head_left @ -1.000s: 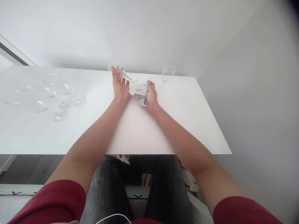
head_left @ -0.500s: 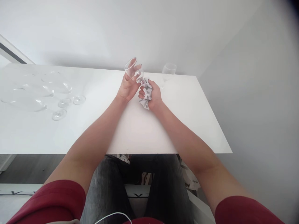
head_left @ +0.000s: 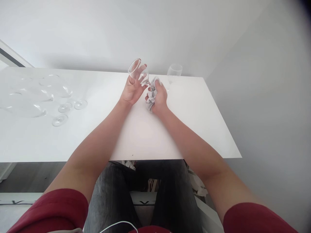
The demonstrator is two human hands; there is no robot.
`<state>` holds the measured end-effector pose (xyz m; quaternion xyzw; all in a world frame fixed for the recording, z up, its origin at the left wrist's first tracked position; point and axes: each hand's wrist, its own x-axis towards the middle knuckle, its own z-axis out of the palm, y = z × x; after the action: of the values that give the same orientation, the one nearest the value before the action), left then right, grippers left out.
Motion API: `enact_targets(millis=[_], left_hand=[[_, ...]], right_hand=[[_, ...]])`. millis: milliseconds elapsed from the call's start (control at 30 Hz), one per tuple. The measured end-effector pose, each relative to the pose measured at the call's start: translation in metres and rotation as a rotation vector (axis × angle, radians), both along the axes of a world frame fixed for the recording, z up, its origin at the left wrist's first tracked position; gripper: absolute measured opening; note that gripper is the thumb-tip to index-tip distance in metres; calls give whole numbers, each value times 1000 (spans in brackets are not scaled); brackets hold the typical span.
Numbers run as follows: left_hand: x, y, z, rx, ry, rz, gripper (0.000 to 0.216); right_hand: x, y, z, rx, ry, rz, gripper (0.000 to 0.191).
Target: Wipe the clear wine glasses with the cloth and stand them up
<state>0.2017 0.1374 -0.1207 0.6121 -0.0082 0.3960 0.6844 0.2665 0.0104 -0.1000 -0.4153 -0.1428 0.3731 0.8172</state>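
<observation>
My left hand (head_left: 132,89) is curled around the bowl of a clear wine glass (head_left: 137,71), held tilted above the white table (head_left: 136,129). My right hand (head_left: 159,96) is closed on a crumpled grey cloth (head_left: 151,93) and presses it against the lower part of that glass. Both hands meet near the table's far edge.
Another clear wine glass (head_left: 174,72) stands upright just right of my hands at the far edge. Several clear glasses (head_left: 43,97) lie on their sides at the table's left. A white wall rises behind the table. My legs sit under the near edge.
My left hand turned and lifted the glass from a low, flat hold to a tilted one with the bowl up. My right hand bunched the cloth and moved it up against the glass.
</observation>
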Motion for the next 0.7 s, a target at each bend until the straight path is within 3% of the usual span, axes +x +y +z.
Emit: enact_targets(millis=[133, 200, 267, 467, 600, 700], left_hand=[[0, -2, 2, -5, -12, 3, 92], [0, -5, 4, -19, 18, 73, 87], [1, -10, 5, -20, 77, 133, 82], [3, -19, 4, -17, 211, 126, 76], [2, -6, 0, -136, 41, 235, 63], [3, 6, -7, -198, 49, 333, 63]], right_hand=[[3, 1, -2, -9, 253, 389, 23], [4, 2, -2, 15, 312, 412, 23], [3, 3, -3, 25, 325, 344, 22], [4, 7, -2, 3, 278, 263, 34], [-2, 3, 1, -60, 163, 415, 40], [-10, -5, 4, -65, 18, 700, 39]])
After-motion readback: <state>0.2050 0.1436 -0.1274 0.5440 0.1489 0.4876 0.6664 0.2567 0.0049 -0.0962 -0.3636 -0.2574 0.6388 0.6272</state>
